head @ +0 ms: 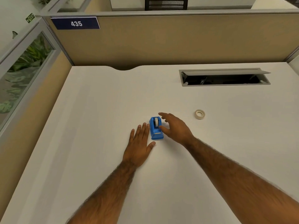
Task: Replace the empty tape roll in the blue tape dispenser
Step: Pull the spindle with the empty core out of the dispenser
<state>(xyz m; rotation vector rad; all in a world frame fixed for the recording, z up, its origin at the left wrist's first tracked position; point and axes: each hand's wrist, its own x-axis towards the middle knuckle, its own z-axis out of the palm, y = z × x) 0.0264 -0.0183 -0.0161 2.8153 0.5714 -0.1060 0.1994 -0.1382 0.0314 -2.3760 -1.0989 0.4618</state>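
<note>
Both bare forearms reaching in from the bottom of the frame

Left hand (139,147) flat, fingers spread, beside blue tape dispenser (156,128); right hand (175,128) wide open over it, empty. Spare tape roll (200,114) center-right.

a white desk (97,102) with an open grey cable hatch (224,77), tan fabric partitions (161,39), a navy "435" sign (75,23).
</note>
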